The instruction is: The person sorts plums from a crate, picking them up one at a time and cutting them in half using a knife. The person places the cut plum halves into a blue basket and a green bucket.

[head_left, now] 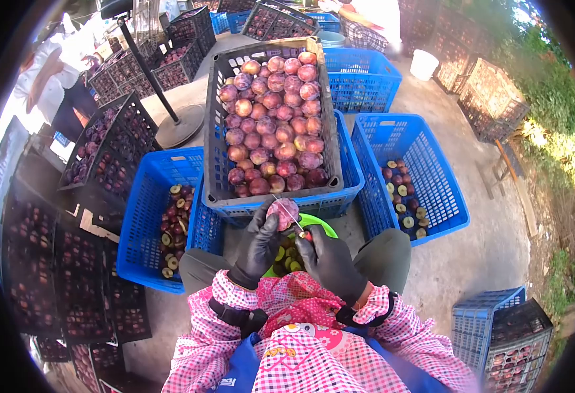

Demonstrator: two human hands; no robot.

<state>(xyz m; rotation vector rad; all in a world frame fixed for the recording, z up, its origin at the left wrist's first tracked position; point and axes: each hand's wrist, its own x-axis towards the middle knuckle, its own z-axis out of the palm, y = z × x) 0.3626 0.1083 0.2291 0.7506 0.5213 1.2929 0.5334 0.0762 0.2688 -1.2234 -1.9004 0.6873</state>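
In a black glove, my left hand (256, 243) holds a reddish plum (283, 213) just in front of the black crate. My right hand (333, 263), also gloved, grips a knife (307, 236) by its red handle, its thin blade lying across the plum. Whole plums (271, 124) fill the black crate (213, 141), which rests on a blue crate. Below my hands, between the knees, a green basin (325, 226) contains greenish pieces.
Cut plums lie in a left blue crate (144, 216) and a right blue crate (441, 170). Stacked dark crates stand at left. A round stand base (181, 128), a white bucket (423, 65) and a person (55, 82) are farther back.
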